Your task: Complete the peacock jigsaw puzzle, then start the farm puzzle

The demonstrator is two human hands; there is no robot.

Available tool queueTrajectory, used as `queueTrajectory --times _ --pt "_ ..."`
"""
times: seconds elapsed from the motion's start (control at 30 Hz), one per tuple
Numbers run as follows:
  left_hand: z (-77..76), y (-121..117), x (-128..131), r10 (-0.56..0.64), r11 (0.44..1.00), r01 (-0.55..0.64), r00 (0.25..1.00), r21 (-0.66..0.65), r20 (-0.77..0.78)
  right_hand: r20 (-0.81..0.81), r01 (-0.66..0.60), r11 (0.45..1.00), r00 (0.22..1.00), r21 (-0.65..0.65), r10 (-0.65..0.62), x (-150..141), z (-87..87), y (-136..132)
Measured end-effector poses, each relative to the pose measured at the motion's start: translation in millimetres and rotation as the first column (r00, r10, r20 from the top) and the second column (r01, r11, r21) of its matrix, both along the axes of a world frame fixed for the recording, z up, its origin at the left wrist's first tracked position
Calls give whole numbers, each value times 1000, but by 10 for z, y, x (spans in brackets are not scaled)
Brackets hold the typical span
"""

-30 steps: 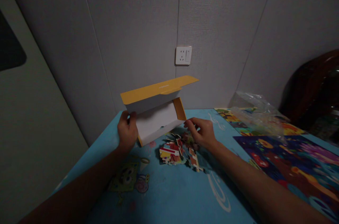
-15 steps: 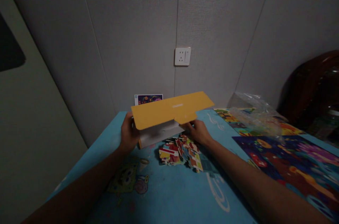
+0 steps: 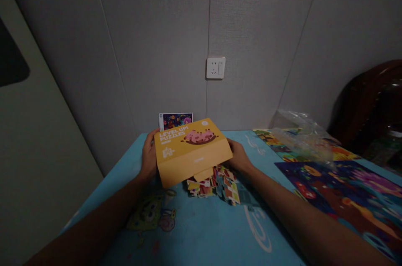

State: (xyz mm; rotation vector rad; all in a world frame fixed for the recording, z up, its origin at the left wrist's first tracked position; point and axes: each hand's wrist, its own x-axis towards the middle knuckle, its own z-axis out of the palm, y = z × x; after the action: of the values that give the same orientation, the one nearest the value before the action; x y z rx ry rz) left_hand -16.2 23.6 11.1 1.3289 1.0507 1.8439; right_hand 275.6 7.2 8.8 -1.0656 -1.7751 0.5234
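Between my two hands is a yellow puzzle box (image 3: 185, 148), lettered "LEVEL UP! PUZZLES" with a pink animal picture, its front flap hanging forward and down. My left hand (image 3: 149, 155) is closed on the box's left side, and my right hand (image 3: 238, 155) grips its right side; the fingers of both are partly hidden behind it. A heap of colourful jigsaw pieces (image 3: 224, 188) lies on the blue tablecloth (image 3: 207, 232) just under and in front of the flap. The box's inside cannot be seen.
Behind the box a small picture card (image 3: 171, 119) leans near the wall. To the right lie a dark, colourful puzzle picture (image 3: 342, 194) and another picture (image 3: 273, 144), partly under a clear plastic bag (image 3: 301, 136). A wall socket (image 3: 215, 68) is above the table.
The box has tipped so that its printed top faces me. Its front flap has swung from raised to hanging down, over part of the jigsaw pieces. Both hands stay at its sides.
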Motion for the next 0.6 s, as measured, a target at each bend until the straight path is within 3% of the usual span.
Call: queueTrajectory --times 0.1,0.3,0.47,0.6 --pt "98 -23 2 30 990 -3 981 -140 194 -53 -25 990 998 142 33 -52 27 -16" --pt "164 -94 92 -61 962 139 948 -235 312 35 13 950 999 312 -25 -34 68 -3" --pt "75 -105 188 -264 900 370 884 -232 385 62 251 887 953 386 -297 105 148 65" --pt "-39 -73 171 -357 852 429 895 -299 268 167 528 805 798 270 -579 443 157 195"
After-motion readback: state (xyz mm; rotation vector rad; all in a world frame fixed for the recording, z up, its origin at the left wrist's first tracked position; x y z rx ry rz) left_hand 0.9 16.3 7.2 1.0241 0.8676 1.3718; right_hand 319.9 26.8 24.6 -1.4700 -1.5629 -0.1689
